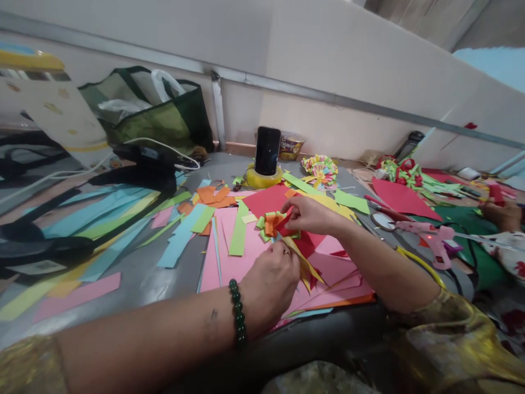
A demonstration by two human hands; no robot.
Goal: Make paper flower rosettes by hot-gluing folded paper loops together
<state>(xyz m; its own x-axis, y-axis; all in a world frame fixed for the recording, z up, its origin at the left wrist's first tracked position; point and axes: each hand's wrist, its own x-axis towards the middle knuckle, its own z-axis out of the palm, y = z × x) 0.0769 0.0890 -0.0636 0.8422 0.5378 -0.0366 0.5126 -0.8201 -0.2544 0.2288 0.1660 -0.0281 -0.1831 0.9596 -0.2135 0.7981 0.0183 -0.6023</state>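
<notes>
A small paper flower [271, 223] of orange and green folded pieces rises just above my left hand [271, 279]. That hand, with a dark green bead bracelet on the wrist, is closed around the flower's lower part, which its fingers hide. From the right, my right hand [307, 215] pinches a red paper piece [283, 223] against the flower's side. A pointed yellow paper strip [305, 265] sticks out beside my left knuckles. Under both hands lie stacked pink paper sheets [241, 270], and a red sheet [266, 201] lies behind the flower.
Coloured paper strips [180, 241] cover the table's left side. A phone [267, 150] stands on a yellow tape roll [264, 178], near a multicoloured paper ball [322, 169]. To the right are a pink glue gun [435, 241] and another person's hand [502, 213]. A green bag [164, 115] stands behind.
</notes>
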